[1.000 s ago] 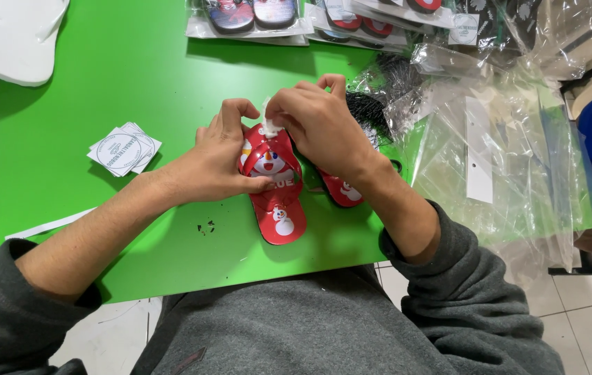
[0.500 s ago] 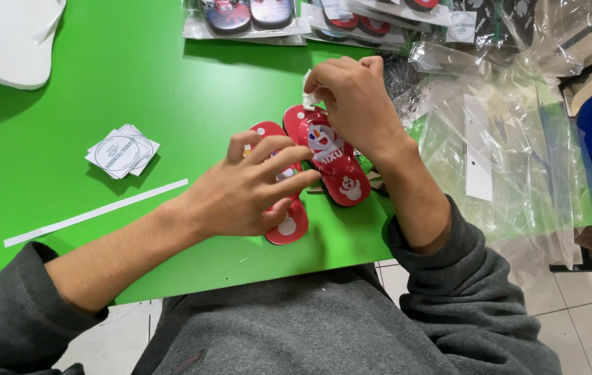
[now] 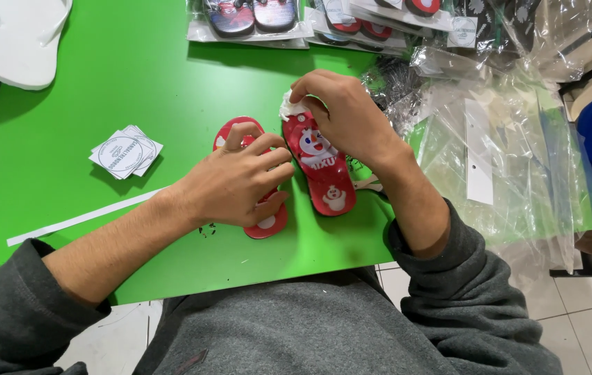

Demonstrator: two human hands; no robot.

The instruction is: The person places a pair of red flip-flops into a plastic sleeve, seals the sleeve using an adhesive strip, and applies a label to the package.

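Two small red flip-flops with a snowman print lie side by side on the green table point(image 3: 136, 83). My left hand point(image 3: 237, 180) rests flat on the left flip-flop point(image 3: 268, 223), covering most of it. My right hand point(image 3: 344, 114) grips the top end of the right flip-flop point(image 3: 324, 173), its fingertips pinching a small white piece point(image 3: 288, 105) at the toe. The sole of that flip-flop faces up, with its print in full view.
A small stack of white round-printed labels point(image 3: 126, 151) lies left of my hands. A white paper strip point(image 3: 81, 219) runs along the near left. A white sandal sole point(image 3: 18, 38) sits far left. Bagged flip-flops point(image 3: 254, 17) line the far edge; clear plastic bags point(image 3: 504, 153) pile at right.
The two flip-flops, held stacked a second ago, are now apart and side by side. My left hand has come down on the left one; my right hand stays at the toe of the right one.
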